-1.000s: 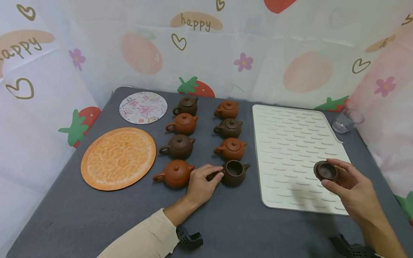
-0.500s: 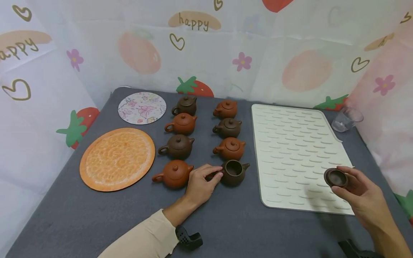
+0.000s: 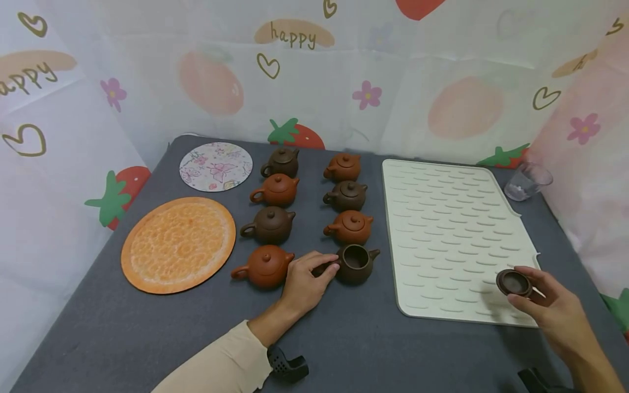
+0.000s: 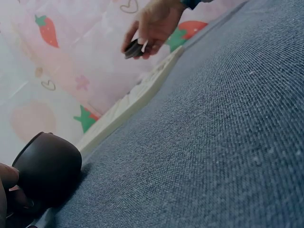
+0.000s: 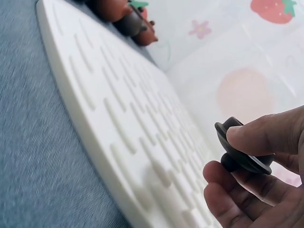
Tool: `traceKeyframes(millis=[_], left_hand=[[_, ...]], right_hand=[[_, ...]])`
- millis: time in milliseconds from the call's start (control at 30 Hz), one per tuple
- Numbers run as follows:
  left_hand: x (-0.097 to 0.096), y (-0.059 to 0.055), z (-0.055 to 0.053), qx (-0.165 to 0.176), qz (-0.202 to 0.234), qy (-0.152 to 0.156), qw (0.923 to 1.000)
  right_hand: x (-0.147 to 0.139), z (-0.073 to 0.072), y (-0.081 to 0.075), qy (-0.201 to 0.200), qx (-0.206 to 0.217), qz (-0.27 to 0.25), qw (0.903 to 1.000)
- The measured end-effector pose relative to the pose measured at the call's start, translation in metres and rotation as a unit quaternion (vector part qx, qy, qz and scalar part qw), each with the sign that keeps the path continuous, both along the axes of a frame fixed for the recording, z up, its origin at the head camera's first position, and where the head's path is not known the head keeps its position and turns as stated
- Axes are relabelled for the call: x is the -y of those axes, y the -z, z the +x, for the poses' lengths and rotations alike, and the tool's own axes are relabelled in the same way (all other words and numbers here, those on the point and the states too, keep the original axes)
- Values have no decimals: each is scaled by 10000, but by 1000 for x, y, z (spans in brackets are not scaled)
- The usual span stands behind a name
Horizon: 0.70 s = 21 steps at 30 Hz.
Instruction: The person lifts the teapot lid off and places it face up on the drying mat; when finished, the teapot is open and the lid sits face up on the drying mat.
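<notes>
Left hand: thumb and fingers (image 3: 306,281) pinch the handle (image 3: 320,268) at the 9 o'clock side of the open teapot.
Open teapot: dark brown (image 3: 356,275), upright on the grey tabletop (image 3: 196,333), mouth uncovered, spout toward 2 o'clock.
Right hand: grasping (image 3: 555,305) the dark lid (image 3: 515,283), thumb against its edge.
Lid: at 3 o'clock from the open teapot, raised above the white ridged mat (image 3: 457,234), hollow underside showing, knob (image 5: 230,162) among the fingers.
Other teapots: 3 lidded ones (image 3: 349,228) line up at 12 o'clock from the open teapot; 4 more (image 3: 267,268) stand from 9 to 11 o'clock.
Clear cup: tilted (image 3: 527,183), at 12 o'clock from the lid.
</notes>
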<state>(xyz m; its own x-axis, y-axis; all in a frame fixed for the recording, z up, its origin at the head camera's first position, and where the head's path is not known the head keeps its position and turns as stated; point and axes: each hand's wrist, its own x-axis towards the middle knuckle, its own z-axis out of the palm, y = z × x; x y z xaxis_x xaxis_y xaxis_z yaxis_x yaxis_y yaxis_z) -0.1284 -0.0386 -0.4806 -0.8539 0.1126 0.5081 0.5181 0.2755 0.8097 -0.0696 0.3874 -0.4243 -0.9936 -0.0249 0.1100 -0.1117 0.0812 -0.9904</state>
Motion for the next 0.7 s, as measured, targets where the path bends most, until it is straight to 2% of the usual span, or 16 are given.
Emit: traceKeyframes(millis=[100, 200, 333, 433, 700], left_hand=[[0, 0, 0, -12, 21, -3, 10000], [0, -1, 0, -28, 44, 4, 10000], [0, -1, 0, 3, 57, -1, 10000], [0, -1, 0, 35, 52, -4, 10000], [1, 0, 0, 120, 16, 12, 9999]], right_hand=[[-4, 1, 5, 119, -9, 280, 9995], [-7, 2, 10, 258, -6, 831, 9962], [-12, 3, 16, 470, 121, 1969, 9792], [-15, 3, 20, 559, 217, 2511, 9661], [-17, 5, 23, 696, 343, 3160, 9456]])
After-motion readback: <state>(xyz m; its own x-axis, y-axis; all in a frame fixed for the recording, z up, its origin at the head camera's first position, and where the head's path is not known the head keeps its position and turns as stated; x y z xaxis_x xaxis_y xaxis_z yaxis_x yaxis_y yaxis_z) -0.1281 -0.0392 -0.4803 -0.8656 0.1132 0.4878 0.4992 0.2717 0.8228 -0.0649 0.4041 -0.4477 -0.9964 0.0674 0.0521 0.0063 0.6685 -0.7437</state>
